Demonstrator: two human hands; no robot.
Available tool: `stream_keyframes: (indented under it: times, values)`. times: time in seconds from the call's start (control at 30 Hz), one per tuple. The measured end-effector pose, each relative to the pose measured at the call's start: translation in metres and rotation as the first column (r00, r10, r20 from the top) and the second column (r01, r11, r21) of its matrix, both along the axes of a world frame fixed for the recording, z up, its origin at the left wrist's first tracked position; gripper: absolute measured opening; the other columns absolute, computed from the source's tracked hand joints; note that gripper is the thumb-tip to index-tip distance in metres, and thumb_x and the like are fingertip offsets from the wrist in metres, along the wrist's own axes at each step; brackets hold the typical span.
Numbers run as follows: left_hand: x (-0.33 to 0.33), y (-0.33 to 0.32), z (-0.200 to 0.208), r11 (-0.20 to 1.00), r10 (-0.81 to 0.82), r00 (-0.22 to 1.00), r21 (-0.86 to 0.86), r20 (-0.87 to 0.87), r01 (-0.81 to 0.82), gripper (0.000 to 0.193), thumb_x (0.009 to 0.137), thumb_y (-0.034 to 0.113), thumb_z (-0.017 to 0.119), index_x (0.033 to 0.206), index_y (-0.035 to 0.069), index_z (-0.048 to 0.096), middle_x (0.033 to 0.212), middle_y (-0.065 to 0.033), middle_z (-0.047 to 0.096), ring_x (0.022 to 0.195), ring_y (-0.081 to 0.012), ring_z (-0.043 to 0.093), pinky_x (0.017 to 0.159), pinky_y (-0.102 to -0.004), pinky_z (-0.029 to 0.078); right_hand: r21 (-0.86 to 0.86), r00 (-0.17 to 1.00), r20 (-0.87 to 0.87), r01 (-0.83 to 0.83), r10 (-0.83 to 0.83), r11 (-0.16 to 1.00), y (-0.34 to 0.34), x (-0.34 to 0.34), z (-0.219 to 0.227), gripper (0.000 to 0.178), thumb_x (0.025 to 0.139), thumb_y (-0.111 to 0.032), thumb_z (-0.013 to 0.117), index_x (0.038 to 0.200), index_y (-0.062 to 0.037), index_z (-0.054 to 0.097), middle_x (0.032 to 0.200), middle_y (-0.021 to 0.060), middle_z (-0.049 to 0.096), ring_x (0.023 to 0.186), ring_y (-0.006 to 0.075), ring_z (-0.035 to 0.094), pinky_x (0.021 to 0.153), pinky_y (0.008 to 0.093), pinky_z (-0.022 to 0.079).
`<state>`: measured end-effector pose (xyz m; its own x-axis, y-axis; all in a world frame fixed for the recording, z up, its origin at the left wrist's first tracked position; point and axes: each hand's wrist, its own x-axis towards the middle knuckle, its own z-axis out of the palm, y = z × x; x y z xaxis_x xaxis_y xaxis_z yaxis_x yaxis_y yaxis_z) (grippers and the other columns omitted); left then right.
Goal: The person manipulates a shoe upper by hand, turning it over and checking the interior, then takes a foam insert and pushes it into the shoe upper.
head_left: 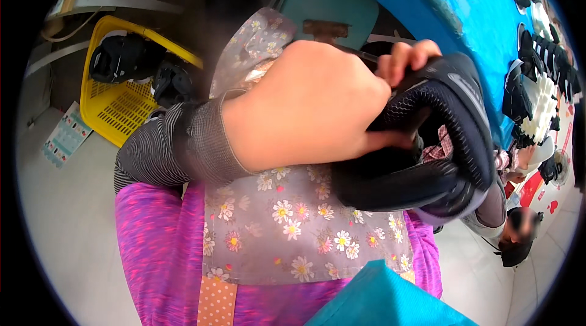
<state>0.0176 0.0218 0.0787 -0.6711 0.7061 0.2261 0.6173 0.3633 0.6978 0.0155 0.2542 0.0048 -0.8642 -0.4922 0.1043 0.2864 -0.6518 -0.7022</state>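
Black shoe [403, 188] over my lap [281, 253], in work. My left hand [305, 106] curled, thumb at opening, hold hidden; my right hand [406, 60] bent round far side, gripping shoe. Seems unfinished; can't tell what's left. Other shoes [122, 57] in yellow basket [88, 97], left.

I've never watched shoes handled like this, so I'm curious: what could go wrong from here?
The left hand has its thumb in the shoe; a hard pull might stretch it. Held over the apron, the shoe could drop if the grip loosens. The basket is low on the left; shifting the left leg might bump it.
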Motion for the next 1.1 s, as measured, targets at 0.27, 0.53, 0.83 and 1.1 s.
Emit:
stream_keyframes:
  times: [0.27, 0.53, 0.83, 1.1]
  values:
    - [-0.004, 0.021, -0.025, 0.848, -0.157, 0.982, 0.496, -0.102, 0.187, 0.045, 0.080, 0.031, 0.081, 0.057, 0.008, 0.051, 0.050, -0.0087, 0.047, 0.045, -0.0282, 0.053, 0.047, -0.0392, 0.043, -0.385, 0.977, 0.056, -0.167, 0.204, 0.907, -0.025, 0.007, -0.011, 0.049, 0.086, -0.034, 0.077, 0.114, -0.0058, 0.050, 0.092, 0.0192, 0.058, 0.080, 0.0295, 0.060, 0.067, 0.0359, 0.053]
    - [-0.008, 0.005, -0.033, 0.944, -0.128, 0.989, 0.316, 0.073, 0.099, 0.027, 0.076, 0.028, 0.083, 0.075, 0.008, 0.066, 0.062, -0.0115, 0.059, 0.058, -0.0314, 0.061, 0.054, -0.0401, 0.048, 0.226, 0.961, -0.153, 0.262, -0.231, 0.938, -0.024, 0.022, 0.019, 0.117, 0.066, -0.029, 0.095, 0.155, -0.0126, 0.021, 0.134, 0.0194, 0.045, 0.093, 0.0248, 0.060, 0.083, 0.0380, 0.052]
    - [-0.001, 0.012, -0.027, 0.999, -0.053, 0.972, -0.025, -0.230, 0.049, 0.024, 0.075, 0.025, 0.076, 0.078, 0.006, 0.062, 0.061, -0.0095, 0.057, 0.056, -0.0275, 0.061, 0.052, -0.0390, 0.048, 0.280, 0.978, -0.081, 0.207, -0.192, 0.937, -0.005, 0.023, -0.010, 0.061, 0.087, -0.004, 0.075, 0.138, -0.0028, 0.041, 0.106, 0.0094, 0.058, 0.093, 0.0204, 0.063, 0.082, 0.0333, 0.054]
    - [0.004, 0.012, -0.018, 0.989, 0.122, 0.978, 0.106, -0.172, -0.105, 0.031, 0.078, 0.031, 0.076, 0.077, 0.004, 0.062, 0.058, -0.0091, 0.057, 0.055, -0.0248, 0.061, 0.050, -0.0371, 0.047, -0.076, 0.890, 0.129, 0.448, -0.436, 0.891, -0.027, 0.028, -0.014, 0.030, 0.094, -0.028, 0.071, 0.107, -0.0077, 0.053, 0.082, 0.0047, 0.052, 0.069, 0.0167, 0.048, 0.060, 0.0273, 0.044]
